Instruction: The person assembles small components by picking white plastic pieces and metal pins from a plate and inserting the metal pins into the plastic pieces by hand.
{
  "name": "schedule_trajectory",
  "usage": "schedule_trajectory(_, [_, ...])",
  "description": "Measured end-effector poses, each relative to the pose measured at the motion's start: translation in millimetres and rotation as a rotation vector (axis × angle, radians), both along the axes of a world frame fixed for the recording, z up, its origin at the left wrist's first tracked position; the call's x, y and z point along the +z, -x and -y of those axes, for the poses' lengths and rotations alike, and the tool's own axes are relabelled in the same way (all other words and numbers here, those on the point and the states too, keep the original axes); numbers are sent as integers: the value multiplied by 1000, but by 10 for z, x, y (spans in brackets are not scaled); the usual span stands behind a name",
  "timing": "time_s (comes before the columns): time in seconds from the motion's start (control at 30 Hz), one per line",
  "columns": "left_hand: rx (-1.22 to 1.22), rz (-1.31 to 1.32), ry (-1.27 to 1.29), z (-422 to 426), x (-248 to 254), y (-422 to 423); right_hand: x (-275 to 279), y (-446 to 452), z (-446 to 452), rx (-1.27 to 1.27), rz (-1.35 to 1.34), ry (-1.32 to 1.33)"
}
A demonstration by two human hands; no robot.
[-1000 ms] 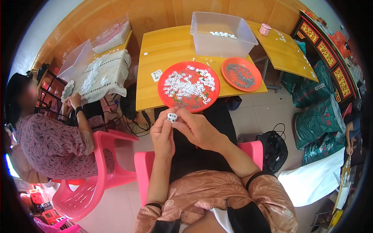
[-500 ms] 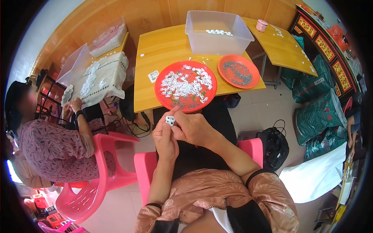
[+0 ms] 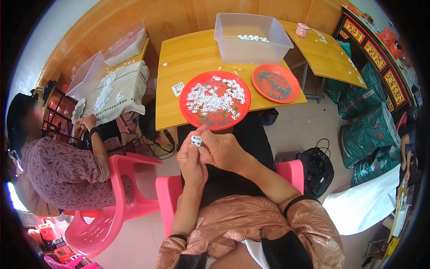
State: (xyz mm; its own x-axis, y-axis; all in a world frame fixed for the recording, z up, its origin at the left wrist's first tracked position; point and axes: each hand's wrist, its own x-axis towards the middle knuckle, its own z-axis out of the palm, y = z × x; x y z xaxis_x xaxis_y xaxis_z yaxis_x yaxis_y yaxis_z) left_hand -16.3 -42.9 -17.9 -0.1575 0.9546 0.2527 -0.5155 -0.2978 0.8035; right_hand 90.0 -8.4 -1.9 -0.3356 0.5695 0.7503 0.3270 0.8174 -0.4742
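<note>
A small white plastic piece with several holes (image 3: 196,141) is pinched between the thumb and fingers of my left hand (image 3: 191,160). Close against its right side, my right hand (image 3: 222,149) has its fingers pressed together; whatever they hold is hidden. Both hands are in front of my body, just below the near rim of a red round tray (image 3: 182,107). Many loose white plastic pieces (image 3: 210,99) lie spread over that tray, with small grey metal parts (image 3: 207,121) near its front edge.
An orange plate (image 3: 291,94) holding grey metal parts (image 3: 281,92) sits on the yellow table (image 3: 179,58). Behind it stands a clear plastic bin (image 3: 251,51) with white pieces inside. A co-worker (image 3: 67,170) sits at the left. Green sacks (image 3: 367,132) and a black bag (image 3: 315,168) lie right.
Both hands stay together at nearly the same spot. The white piece has turned slightly between the fingers. The whole view has shifted very slightly.
</note>
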Motion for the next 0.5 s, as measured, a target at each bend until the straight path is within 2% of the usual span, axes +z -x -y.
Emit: schedule_trajectory(0.5, [31,46,26,21,-14,-53,-144,58,60,-51,45,54])
